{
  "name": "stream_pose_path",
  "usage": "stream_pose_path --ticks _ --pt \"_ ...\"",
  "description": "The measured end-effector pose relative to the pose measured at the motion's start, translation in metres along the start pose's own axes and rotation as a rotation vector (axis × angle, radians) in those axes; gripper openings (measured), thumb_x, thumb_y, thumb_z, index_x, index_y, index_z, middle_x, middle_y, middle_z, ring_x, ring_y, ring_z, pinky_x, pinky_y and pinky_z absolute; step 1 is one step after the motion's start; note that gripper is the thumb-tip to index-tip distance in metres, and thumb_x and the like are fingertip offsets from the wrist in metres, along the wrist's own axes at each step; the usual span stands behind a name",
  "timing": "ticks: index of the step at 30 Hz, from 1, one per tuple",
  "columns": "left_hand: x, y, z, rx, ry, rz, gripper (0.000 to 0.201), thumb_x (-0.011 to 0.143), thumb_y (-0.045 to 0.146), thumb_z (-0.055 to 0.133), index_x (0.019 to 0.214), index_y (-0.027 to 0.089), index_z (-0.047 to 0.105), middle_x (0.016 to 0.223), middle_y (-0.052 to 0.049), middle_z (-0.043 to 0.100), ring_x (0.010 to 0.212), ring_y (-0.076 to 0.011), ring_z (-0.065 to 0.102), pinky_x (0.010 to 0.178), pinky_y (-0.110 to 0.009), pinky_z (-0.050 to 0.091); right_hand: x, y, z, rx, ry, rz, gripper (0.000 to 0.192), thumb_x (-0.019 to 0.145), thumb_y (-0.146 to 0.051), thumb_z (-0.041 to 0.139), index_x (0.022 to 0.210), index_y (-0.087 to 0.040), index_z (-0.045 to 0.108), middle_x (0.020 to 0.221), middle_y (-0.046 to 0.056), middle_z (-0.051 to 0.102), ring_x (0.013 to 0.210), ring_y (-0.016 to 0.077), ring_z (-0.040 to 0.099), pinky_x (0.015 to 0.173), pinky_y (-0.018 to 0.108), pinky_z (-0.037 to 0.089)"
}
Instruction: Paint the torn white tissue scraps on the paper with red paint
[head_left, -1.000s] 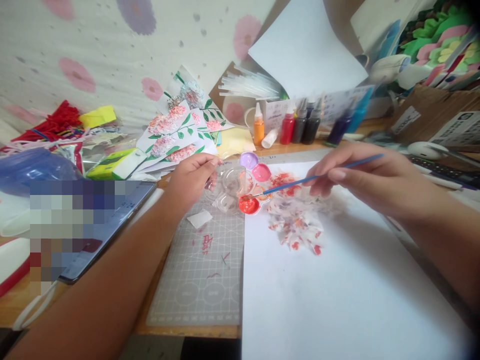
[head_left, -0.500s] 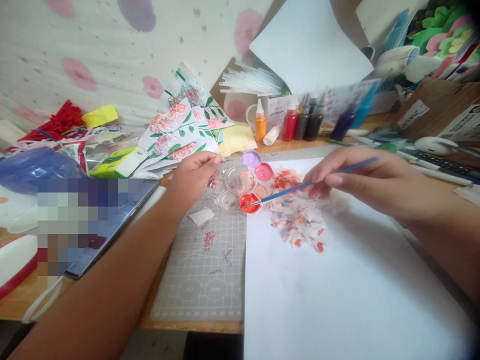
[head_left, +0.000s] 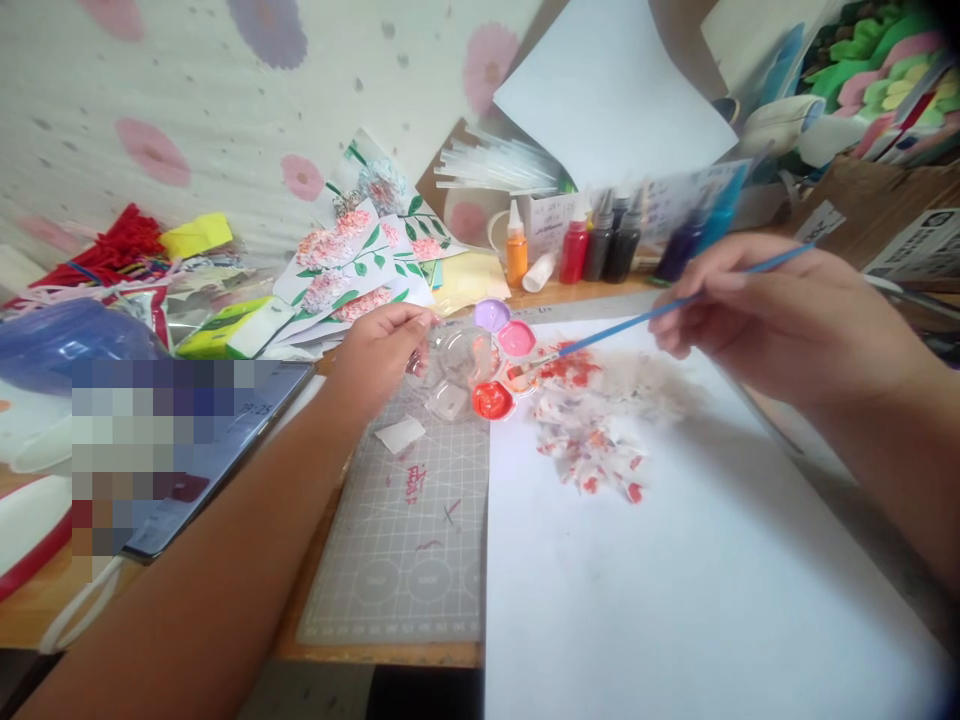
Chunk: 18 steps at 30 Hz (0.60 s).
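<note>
Between its thumb and fingers, my left hand (head_left: 382, 355) pinches the left edge of a clear plastic paint palette (head_left: 452, 350). The palette's round wells hold purple, pink, orange and red paint (head_left: 493, 400). A blue-handled paintbrush (head_left: 630, 322) is held in my right hand (head_left: 765, 310), slanting down to the left. Its bristles are at the light orange well, just above the red one. Beneath the brush lies a large white sheet of paper (head_left: 637, 600). Crumpled white tissue (head_left: 592, 450) dabbed with red sits on the sheet, beside the palette.
A grey cutting mat (head_left: 397, 580) lies under the palette. Left of my forearm is a phone (head_left: 225, 470). Orange (head_left: 517, 250), red (head_left: 574, 252) and dark paint bottles stand behind. Flower pictures (head_left: 337, 260) lean at the back; a cardboard box (head_left: 885, 225) is at right.
My right hand has risen and moved right. The brush tip has left the red well and is now at the light orange one. My left hand stays on the palette.
</note>
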<state>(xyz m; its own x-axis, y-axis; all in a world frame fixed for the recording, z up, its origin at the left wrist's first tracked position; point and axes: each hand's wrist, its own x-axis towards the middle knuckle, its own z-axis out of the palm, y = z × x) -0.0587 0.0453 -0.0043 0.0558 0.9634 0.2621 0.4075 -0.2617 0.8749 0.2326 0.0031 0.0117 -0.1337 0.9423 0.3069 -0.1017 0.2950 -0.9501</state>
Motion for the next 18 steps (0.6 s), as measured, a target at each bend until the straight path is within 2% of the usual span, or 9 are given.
stream_pose_path --ticks 4,8,12,18 --pt "0.002 0.001 -0.002 -0.032 0.071 -0.032 0.012 0.076 0.023 0.051 0.073 0.016 0.060 0.046 0.004 0.048 0.042 -0.0082 0.044 0.044 -0.021 0.036 0.007 -0.002 -0.007 0.022 0.135 0.007 0.020 0.067 -0.031 0.067 0.062 -0.016 0.056 0.051 0.000 0.058 0.045 0.0104 0.056 0.041 0.020 0.043" --pt "0.004 0.001 -0.003 -0.073 0.123 -0.085 0.010 0.075 0.021 0.051 0.070 0.017 0.060 0.046 0.004 0.047 0.040 -0.0076 0.042 0.041 -0.021 0.033 0.009 0.005 -0.011 -0.069 0.132 0.035 0.019 0.071 -0.032 0.062 0.064 -0.015 0.056 0.048 0.002 0.057 0.043 0.0114 0.055 0.038 0.020 0.041" --pt "0.005 -0.002 -0.002 -0.099 0.120 -0.078 0.010 0.075 0.022 0.053 0.071 0.018 0.061 0.045 0.004 0.047 0.041 -0.0077 0.042 0.041 -0.020 0.033 0.007 0.008 -0.008 -0.083 0.117 0.044 0.020 0.073 -0.032 0.063 0.067 -0.016 0.053 0.047 0.000 0.057 0.042 0.0112 0.055 0.038 0.019 0.040" --pt "0.005 -0.003 -0.003 -0.091 0.114 -0.066 0.011 0.076 0.023 0.053 0.070 0.018 0.060 0.045 0.004 0.047 0.041 -0.0077 0.042 0.041 -0.021 0.033 0.009 0.007 -0.005 -0.038 0.246 0.098 0.019 0.079 -0.029 0.059 0.069 -0.016 0.050 0.046 -0.001 0.057 0.038 0.0086 0.053 0.037 0.017 0.040"
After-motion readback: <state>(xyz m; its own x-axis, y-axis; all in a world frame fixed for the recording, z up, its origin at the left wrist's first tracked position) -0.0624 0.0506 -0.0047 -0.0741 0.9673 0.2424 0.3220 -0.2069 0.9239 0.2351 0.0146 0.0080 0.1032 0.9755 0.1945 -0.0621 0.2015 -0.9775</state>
